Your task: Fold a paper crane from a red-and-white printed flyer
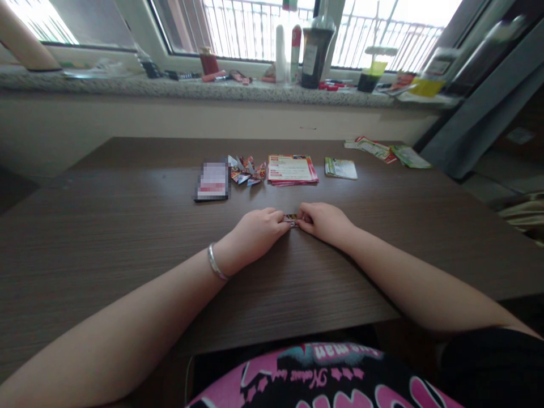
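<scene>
A small strip of printed paper (290, 218), folded narrow, is pinched between my two hands just above the brown table. My left hand (261, 229), with a silver bangle at its wrist, closes on the strip's left end. At the other end my right hand (325, 221) grips it between thumb and curled fingers. Beyond the hands lie a cluster of folded paper pieces (247, 171) and a stack of printed sheets (292, 169). To the right of that stack sits a smaller pile of green and white paper (341, 168).
A phone-like device (212, 180) with a blurred screen lies left of the folded pieces. Loose colourful paper strips (376, 149) rest at the table's far right. Bottles, a dark pump bottle (317, 54) among them, crowd the stone windowsill (255, 95).
</scene>
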Demonstrator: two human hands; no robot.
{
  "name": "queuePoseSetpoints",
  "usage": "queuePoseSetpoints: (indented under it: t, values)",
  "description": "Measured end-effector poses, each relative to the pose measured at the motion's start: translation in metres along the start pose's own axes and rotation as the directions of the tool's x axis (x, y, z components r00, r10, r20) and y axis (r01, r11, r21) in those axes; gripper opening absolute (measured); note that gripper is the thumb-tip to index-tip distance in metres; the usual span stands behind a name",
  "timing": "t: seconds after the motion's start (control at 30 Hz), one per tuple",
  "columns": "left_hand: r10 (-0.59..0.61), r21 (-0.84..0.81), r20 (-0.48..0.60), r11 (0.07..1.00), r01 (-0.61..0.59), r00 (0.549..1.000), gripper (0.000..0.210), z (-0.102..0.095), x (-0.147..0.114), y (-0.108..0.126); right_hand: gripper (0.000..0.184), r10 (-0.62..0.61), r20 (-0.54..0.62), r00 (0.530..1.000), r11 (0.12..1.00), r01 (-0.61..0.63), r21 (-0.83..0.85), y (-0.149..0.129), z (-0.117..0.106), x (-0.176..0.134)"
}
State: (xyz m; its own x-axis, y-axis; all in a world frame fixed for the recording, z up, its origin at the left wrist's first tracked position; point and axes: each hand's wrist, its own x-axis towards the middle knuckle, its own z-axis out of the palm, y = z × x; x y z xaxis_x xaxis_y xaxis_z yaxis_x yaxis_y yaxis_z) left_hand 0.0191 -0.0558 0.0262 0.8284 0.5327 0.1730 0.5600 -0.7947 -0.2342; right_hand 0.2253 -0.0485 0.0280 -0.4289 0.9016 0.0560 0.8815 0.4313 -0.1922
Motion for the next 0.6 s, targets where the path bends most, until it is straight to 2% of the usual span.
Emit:
queuePoseSetpoints:
  t: [0.17,0.33,0.6]
  values:
    - [-0.017,-0.006,-0.024,1.0,0.017,1.0,0.017,0.002,0.0,0.0,0.018,-0.127,-0.038,0.991,0.991,0.125,-0.041,0.0,-0.003,-0.006]
    - [-0.052,-0.044,-0.044,0.998,0.05,0.998,0.019,0.0,-0.001,0.001,0.023,-0.19,-0.021,0.982,0.974,0.186,-0.133,-0.001,-0.009,-0.012]
    - [-0.055,-0.077,-0.054,0.996,0.051,0.997,0.023,-0.002,-0.002,0.0,0.025,-0.217,-0.035,0.976,0.961,0.207,-0.181,-0.002,-0.007,-0.014]
